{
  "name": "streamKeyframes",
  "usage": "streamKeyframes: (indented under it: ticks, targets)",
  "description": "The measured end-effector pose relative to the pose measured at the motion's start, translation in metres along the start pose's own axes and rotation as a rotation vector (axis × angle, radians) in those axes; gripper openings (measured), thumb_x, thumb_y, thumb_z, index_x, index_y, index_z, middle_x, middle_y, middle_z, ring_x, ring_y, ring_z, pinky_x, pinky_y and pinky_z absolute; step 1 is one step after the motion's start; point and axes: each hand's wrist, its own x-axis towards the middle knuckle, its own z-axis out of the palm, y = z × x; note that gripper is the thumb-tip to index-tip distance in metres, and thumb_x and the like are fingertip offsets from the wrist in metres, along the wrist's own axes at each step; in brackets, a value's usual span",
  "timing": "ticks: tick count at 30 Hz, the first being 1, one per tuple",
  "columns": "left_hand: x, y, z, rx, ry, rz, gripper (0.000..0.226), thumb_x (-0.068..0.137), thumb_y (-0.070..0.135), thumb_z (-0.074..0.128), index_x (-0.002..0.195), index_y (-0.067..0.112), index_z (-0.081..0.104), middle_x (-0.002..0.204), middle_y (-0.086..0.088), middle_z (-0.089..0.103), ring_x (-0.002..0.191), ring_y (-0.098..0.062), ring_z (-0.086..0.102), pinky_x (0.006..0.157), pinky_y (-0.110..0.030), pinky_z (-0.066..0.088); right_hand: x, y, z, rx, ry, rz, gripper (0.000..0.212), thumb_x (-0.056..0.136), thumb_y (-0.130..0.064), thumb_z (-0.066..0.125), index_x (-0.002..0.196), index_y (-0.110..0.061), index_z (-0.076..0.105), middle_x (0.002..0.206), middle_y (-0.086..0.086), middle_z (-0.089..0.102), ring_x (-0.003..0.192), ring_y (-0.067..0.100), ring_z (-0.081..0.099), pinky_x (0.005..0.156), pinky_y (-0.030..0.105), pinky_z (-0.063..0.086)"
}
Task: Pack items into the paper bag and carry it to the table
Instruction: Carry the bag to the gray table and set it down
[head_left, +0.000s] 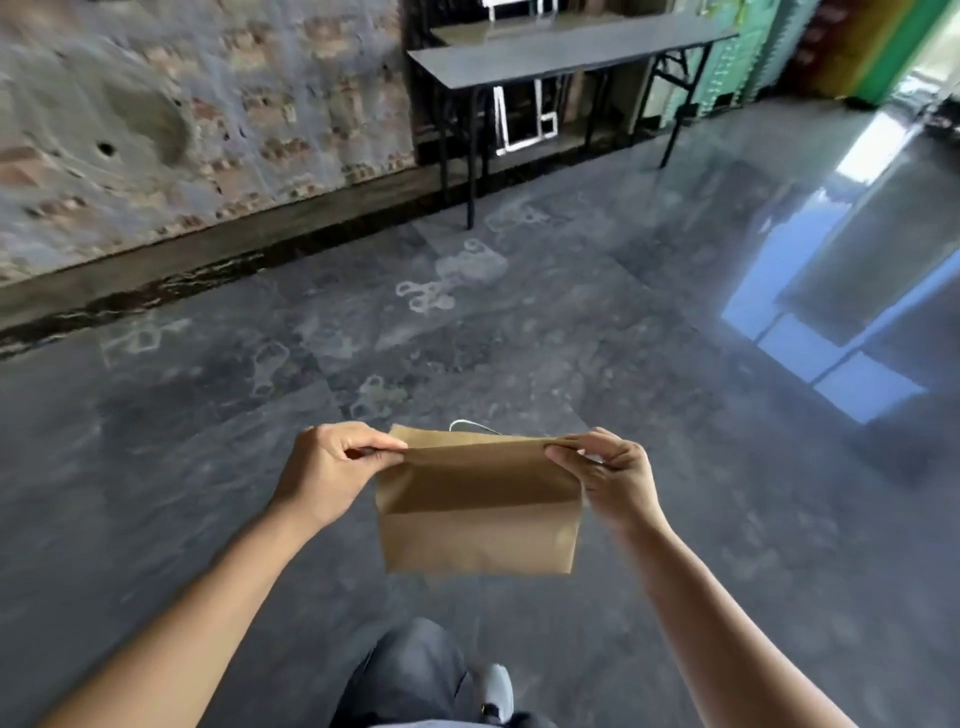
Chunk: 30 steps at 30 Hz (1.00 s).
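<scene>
The left hand (332, 467) is closed in a pinch on the left top corner of the paper bag (478, 519), thumb on the near side and fingers curled over the folded edge. From that corner the brown bag stretches across to the other hand, its top folded flat and closed, its body hanging below the grip with nothing under it but the floor (208, 467). The near face shows a crease across the middle, the upper half in shadow and the lower half lighter. Just behind the folded top, between the two hands, a thin pale loop (470, 426) rises above the edge; whether it is a handle cannot be told. The right hand (608, 478) pinches the right top corner in the same way, fingertips pressed on the fold. Both forearms reach forward from the bottom corners of the view.

Below the bag, nearer the body, a dark trouser leg (410, 670) and a light grey shoe (496, 686) are on the floor.

Well beyond the hands, up and to the right of the bag, a long grey table (561, 54) with black folding legs stands by a rough brick wall (182, 114). To the right of the right hand, the glossy floor carries a bright blue-white reflection (831, 332).
</scene>
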Motion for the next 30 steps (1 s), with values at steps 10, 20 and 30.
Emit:
streamKeyframes:
  ticks: [10,20,30]
  targets:
    - [0.274,-0.081,0.005,0.005,0.133,0.022,0.021,0.069,0.007,0.083,0.078,0.025,0.079,0.074,0.01,0.073,0.07,-0.007,0.068,0.065,-0.022,0.051,0.308,-0.016,0.046,-0.059,-0.055,-0.073,0.009,0.071,-0.017,0.082,0.073,-0.025,0.079,0.072,-0.001,0.067,0.068,0.01,0.062,0.065,0.023,0.045]
    - [0.643,-0.069,0.032,0.086,-0.104,0.29,0.017,0.065,0.008,0.086,0.078,0.017,0.08,0.072,0.004,0.074,0.066,-0.005,0.067,0.063,-0.021,0.052,0.597,-0.074,-0.011,-0.683,0.04,-0.293,0.011,0.069,-0.014,0.079,0.065,-0.022,0.071,0.065,-0.008,0.059,0.061,0.007,0.053,0.059,0.026,0.046]
    - [0.962,-0.082,0.146,0.249,-0.185,0.412,0.02,0.066,0.004,0.085,0.08,0.017,0.079,0.071,0.006,0.07,0.065,-0.003,0.062,0.064,-0.017,0.049,0.907,-0.051,-0.081,-0.778,0.194,-0.358,0.006,0.077,-0.014,0.075,0.072,-0.018,0.074,0.07,-0.002,0.061,0.074,0.024,0.052,0.059,0.036,0.049]
